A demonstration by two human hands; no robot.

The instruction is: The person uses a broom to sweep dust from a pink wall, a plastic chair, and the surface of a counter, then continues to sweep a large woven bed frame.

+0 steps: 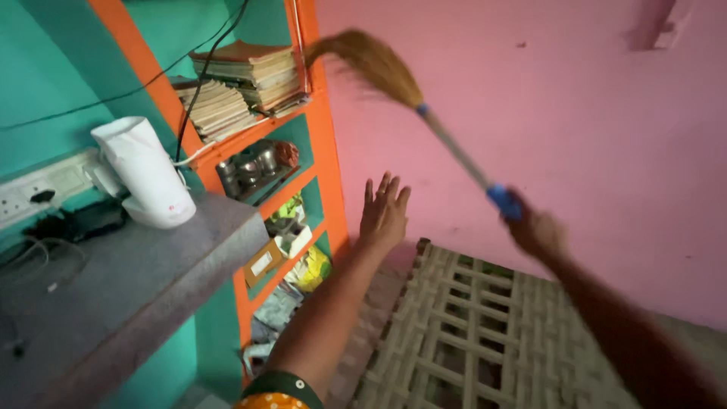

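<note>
Near the orange shelf (322,121), up against the pink wall (575,113): keep right hand (534,227) clenched on broom (424,113) handle; sweep bristles lightly past the books (242,79); hold left hand (384,212), empty with fingers spread, clear of the stroke.

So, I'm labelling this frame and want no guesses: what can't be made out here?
Head view only:
- Right hand: motion-blurred, so its grip on the broom is unclear.
- Broom bristles: blurred, contact with the shelf uncertain.
- Lower shelf items: too small.
- Woven cot: cut off by the bottom edge.
</note>
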